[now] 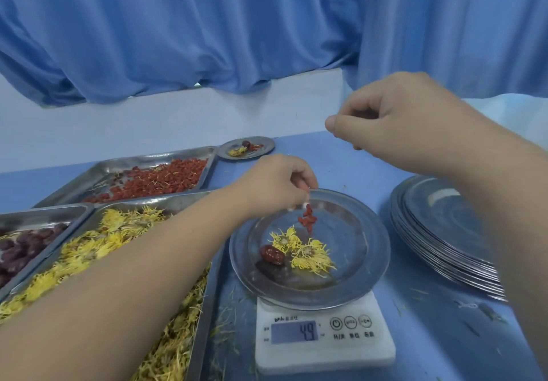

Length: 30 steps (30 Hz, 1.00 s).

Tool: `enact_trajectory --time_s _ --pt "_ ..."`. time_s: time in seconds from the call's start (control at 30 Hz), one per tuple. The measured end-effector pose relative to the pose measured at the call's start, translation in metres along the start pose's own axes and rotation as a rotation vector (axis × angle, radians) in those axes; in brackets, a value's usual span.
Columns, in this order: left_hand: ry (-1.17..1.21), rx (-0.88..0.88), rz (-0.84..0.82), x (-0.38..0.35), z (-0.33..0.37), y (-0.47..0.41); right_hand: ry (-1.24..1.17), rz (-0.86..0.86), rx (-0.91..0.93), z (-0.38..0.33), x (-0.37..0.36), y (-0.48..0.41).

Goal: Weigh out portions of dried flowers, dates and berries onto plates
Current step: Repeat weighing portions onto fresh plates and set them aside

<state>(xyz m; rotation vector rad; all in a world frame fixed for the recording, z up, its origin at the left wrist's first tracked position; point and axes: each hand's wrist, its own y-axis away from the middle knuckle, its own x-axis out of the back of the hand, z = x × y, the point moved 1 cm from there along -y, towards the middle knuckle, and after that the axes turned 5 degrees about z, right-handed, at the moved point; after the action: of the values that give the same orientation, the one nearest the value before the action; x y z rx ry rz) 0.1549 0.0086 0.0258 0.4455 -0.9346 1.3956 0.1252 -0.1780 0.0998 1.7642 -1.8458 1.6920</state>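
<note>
Right of the scale (324, 339), stacked plates (427, 232) (partly behind the right forearm (510, 217))

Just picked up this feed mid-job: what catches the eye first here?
The left hand pinches red berries over the plate on the scale in the centre, where yellow flowers and a date lie. The display reads 49. Full trays line the left; a stack of plates sits at right.

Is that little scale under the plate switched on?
On: the scale has a lit display showing 49, with the plate resting on it.
</note>
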Motion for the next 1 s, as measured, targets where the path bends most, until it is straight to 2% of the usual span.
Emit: enact_trajectory --time_s 0.13,0.3,0.57,0.67,0.83,1.0 --pt "0.085 0.045 0.048 -0.002 0.001 0.002 0.115 -0.031 -0.023 0.015 -0.001 0.036" --pt "0.088 0.112 0.061 -0.004 0.002 0.005 0.082 -0.075 -0.108 0.036 -0.014 0.09" --pt "0.214 0.228 0.039 -0.003 0.011 0.018 0.013 -0.04 -0.082 0.048 -0.035 0.117" --pt "0.392 0.27 0.093 0.007 0.013 0.035 -0.015 -0.039 -0.148 0.051 -0.035 0.118" --pt "0.727 0.328 0.292 0.029 0.007 0.076 -0.095 -0.077 -0.305 0.057 -0.044 0.118" --pt "0.877 0.451 0.389 0.032 -0.016 0.105 -0.122 -0.115 -0.401 0.057 -0.053 0.12"
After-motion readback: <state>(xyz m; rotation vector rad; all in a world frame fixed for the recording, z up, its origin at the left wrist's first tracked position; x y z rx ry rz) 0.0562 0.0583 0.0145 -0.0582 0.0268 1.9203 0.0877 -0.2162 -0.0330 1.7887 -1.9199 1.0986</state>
